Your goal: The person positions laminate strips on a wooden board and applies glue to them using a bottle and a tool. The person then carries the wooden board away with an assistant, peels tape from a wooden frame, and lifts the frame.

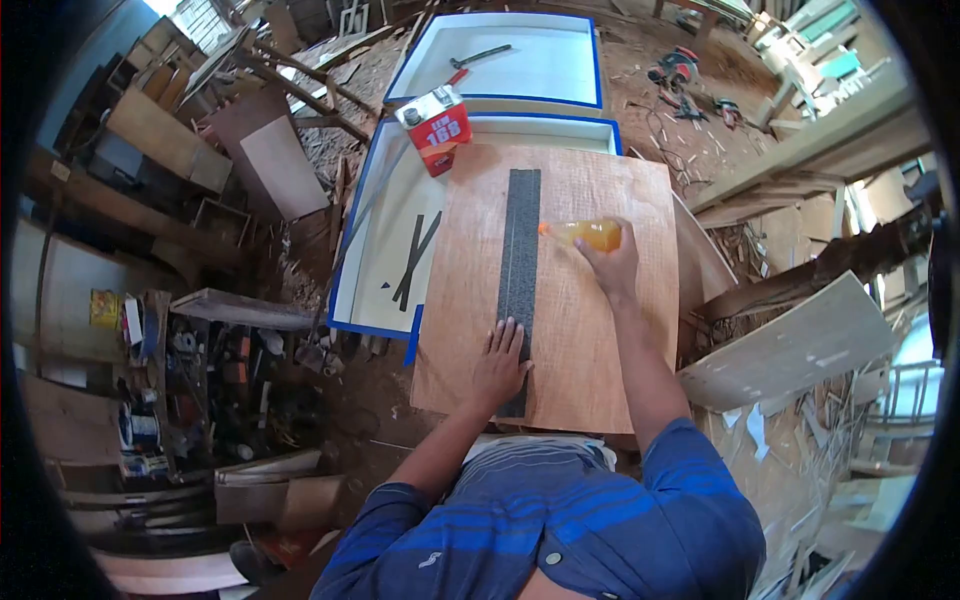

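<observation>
Left hand: I am resting it flat, fingers slightly apart, over the near part of the dark strip and the wood beside it. Right hand: I am curling it around the base end of the bottle, which is holding yellow-orange liquid. The bottle is lying sideways in the grip, its orange tip pointing left and sitting close to the strip's right edge; contact unclear.

Strip is running lengthwise along the reddish board, left of its middle. Board is covering much of the nearer blue-edged box.

Surroundings: a red can is standing at the board's far left corner, on the left hand's side and well apart from the bottle. Two thin dark pieces are lying crossed in the nearer box. In the farther box, a hammer is lying. Power tools are sitting on the littered ground, far right. A pale panel is slanting near the board's right side, below a timber beam. Cluttered shelves are standing to the left.
</observation>
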Tool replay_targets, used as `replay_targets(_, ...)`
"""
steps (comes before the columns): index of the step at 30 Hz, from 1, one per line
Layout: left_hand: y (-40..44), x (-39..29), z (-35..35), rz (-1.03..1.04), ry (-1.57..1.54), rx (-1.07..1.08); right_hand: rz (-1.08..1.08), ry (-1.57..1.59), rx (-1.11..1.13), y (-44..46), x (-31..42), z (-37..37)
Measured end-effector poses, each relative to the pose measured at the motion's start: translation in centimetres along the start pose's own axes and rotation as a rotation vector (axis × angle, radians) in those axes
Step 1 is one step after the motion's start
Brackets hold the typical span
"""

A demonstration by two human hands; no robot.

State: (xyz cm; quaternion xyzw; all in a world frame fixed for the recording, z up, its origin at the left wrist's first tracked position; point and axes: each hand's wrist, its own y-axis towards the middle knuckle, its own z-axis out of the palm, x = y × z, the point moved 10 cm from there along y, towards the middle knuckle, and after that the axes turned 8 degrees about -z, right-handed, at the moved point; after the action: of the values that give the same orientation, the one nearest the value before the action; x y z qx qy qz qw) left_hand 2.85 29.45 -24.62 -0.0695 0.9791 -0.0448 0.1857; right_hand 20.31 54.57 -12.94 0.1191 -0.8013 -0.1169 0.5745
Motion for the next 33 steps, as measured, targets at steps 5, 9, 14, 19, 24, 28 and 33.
replay_targets(5,0.3,0.3,0.4,-0.052,-0.051,0.029,-0.256,-0.097,0.011,8.0,2.9,5.0)
replay_targets(9,0.3,0.3,0.0,-0.077,-0.058,0.075,-0.265,-0.28,0.214,11.8,2.7,10.8)
replay_targets(14,0.3,0.4,0.0,-0.087,-0.081,0.054,-0.313,-0.314,0.192,14.1,2.7,13.6)
replay_targets(19,0.5,0.6,0.7,-0.099,-0.09,0.046,-0.339,-0.328,0.192,15.2,2.5,14.5)
replay_targets(24,0.6,0.6,1.5,-0.103,-0.072,0.022,-0.319,-0.309,0.189,15.4,1.4,14.3)
replay_targets(28,0.5,0.5,1.4,-0.103,-0.095,0.001,-0.332,-0.321,0.166,15.7,1.1,13.9)
replay_targets(33,0.5,0.4,1.2,-0.105,-0.117,-0.016,-0.322,-0.357,0.213,15.7,1.1,14.5)
